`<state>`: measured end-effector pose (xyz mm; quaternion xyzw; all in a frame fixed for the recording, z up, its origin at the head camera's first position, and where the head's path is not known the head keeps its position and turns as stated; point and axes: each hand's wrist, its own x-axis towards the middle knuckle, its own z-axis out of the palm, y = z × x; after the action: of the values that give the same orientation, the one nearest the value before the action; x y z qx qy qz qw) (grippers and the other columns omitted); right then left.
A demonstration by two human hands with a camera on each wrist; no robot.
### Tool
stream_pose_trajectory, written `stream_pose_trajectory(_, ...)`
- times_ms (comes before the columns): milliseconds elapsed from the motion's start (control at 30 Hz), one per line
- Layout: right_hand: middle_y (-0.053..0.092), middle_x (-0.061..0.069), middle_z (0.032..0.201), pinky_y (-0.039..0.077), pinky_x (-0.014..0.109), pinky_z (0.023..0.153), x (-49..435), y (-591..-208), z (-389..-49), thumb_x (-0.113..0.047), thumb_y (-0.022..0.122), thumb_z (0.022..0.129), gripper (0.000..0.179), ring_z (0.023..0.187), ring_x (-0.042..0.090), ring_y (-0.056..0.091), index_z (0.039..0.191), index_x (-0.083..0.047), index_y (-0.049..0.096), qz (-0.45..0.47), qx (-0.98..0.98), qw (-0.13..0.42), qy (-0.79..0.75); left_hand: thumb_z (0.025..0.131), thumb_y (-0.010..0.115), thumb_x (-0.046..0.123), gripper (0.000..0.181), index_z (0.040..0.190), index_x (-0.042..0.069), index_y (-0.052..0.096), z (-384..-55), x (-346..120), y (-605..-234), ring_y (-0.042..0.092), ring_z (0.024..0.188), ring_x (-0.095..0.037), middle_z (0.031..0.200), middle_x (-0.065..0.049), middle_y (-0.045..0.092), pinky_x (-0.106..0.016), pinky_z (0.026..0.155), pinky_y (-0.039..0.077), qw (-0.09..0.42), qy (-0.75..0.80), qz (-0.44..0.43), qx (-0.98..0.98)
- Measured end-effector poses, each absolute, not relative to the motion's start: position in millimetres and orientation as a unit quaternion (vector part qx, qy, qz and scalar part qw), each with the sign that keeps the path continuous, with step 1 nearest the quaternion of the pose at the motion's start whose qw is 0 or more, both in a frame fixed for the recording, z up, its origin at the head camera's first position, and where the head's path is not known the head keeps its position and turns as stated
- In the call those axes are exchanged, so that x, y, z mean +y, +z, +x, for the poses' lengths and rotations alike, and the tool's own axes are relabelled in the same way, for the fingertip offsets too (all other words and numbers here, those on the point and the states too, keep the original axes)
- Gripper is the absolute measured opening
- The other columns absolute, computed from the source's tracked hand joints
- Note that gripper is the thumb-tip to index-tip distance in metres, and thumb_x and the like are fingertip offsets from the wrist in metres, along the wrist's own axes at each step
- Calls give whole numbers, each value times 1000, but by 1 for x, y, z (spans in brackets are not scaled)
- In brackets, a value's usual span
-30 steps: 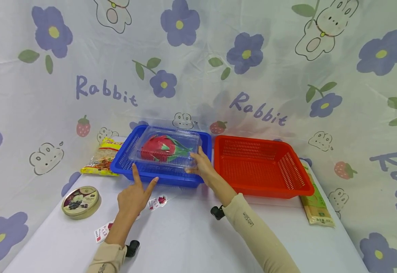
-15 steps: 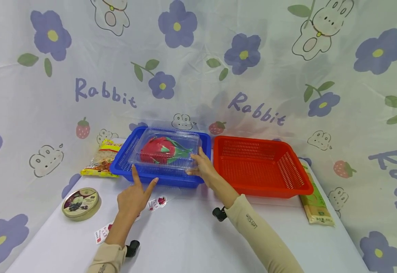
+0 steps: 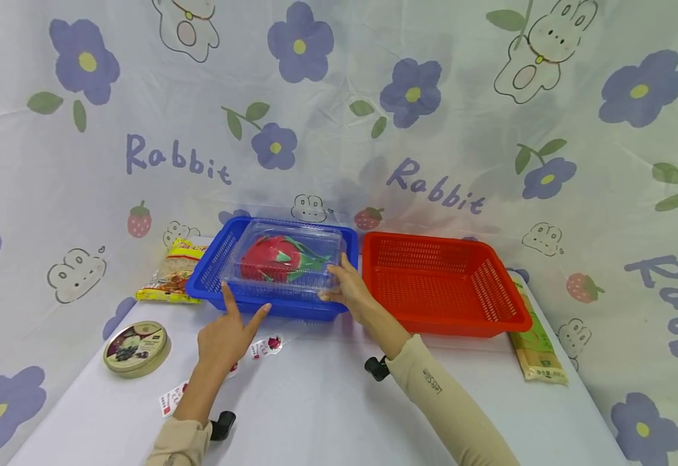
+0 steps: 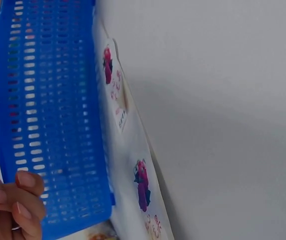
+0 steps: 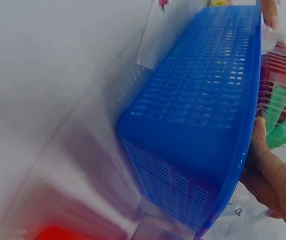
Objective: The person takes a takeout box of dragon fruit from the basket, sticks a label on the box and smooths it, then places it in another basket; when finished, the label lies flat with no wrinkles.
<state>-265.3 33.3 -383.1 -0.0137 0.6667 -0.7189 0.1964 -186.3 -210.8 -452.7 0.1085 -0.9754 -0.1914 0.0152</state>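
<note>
A clear plastic box [image 3: 321, 241] with a red and green dragon fruit [image 3: 274, 257] inside lies over the blue basket [image 3: 203, 281]. My right hand [image 3: 351, 291] grips the box at its front right corner, thumb toward the near side. My left hand [image 3: 222, 333] has its index finger straight at the box's front left corner and its thumb stretched toward the basket's front rim. In the left wrist view the other fingers [image 4: 29, 200] of that hand are curled with nothing in them, beside the basket's perforated wall.
A red basket [image 3: 432, 327] stands to the right, with a green and yellow packet [image 3: 539, 349] beyond it. At left are a yellow food bag [image 3: 172, 272] and a round tin [image 3: 137, 349]. Fruit-printed cards [image 3: 265, 347] lie in front of the blue basket.
The box's front edge has come down slightly toward the blue basket's near side. Both hands keep nearly the same place, and the head view has shifted a little.
</note>
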Motion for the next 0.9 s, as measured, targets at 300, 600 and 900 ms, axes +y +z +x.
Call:
stream_pose_trajectory(300,38,25,144,58,34,83,40,-379,-261,-26,46,104,75,76,23,66,160,-20,-4,-22,655,190,-731,88,26,84,113,151,7,-29,-182,-209,-449,47,49,-22,60,-8,47,-31,45,34,38,-201,102,-974)
stream_pose_trajectory(600,44,23,127,58,33,81,45,-376,-257,-24,44,105,74,70,19,63,160,-18,-4,-26,657,184,-731,90,30,81,107,157,10,-15,-178,-219,-431,53,56,-28,124,-39,56,-34,44,35,85,-223,106,-965)
stream_pose_trajectory(900,39,29,143,58,34,84,52,-376,-250,-25,43,105,75,73,19,64,160,-17,-8,-39,655,191,-730,93,34,75,97,160,17,-6,-182,-233,-407,55,64,-28,118,-32,61,-32,45,36,83,-264,68,-959)
